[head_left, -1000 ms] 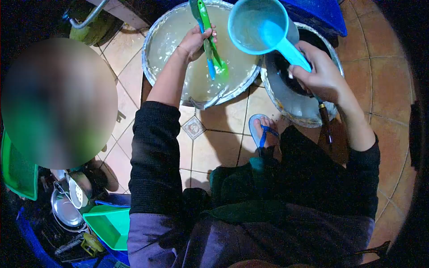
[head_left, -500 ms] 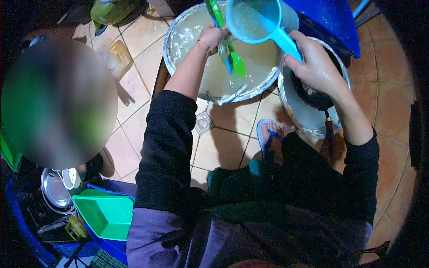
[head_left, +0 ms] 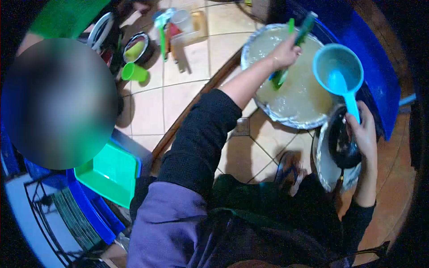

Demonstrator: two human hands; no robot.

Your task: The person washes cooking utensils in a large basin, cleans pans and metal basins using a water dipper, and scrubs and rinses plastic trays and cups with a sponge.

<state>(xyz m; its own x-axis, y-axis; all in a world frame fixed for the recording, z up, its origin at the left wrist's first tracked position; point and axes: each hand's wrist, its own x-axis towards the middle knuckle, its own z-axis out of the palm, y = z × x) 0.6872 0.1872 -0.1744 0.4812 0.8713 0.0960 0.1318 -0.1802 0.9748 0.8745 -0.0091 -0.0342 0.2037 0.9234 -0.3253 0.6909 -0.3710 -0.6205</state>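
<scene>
My left hand (head_left: 287,55) is closed around a bundle of green and blue utensils (head_left: 305,30), their exact kind blurred. It hovers over a large round tub (head_left: 286,119) of cloudy water, with the bundle's lower ends just above or at the surface; I cannot tell which. A light-blue dipper (head_left: 353,67) hangs over the tub's right side, its handle gripped in my right hand (head_left: 366,134). Its open mouth faces up toward me; whether water is inside is unclear. Below the dipper, a black frying pan (head_left: 345,156) rests in a second, smaller tub (head_left: 325,177), partly behind my right hand.
At left, a green basin (head_left: 111,172) sits beside a blue crate (head_left: 96,205) and a dark rack with plates (head_left: 76,219). On the tiles lie a green cup (head_left: 134,72), a bowl (head_left: 137,48) and more utensils (head_left: 167,38). A blue container (head_left: 380,85) stands right of the tub.
My view has swung left, so the tubs appear farther right. The dipper has moved away from the left hand's bundle and is tipped differently. Both hands keep their holds.
</scene>
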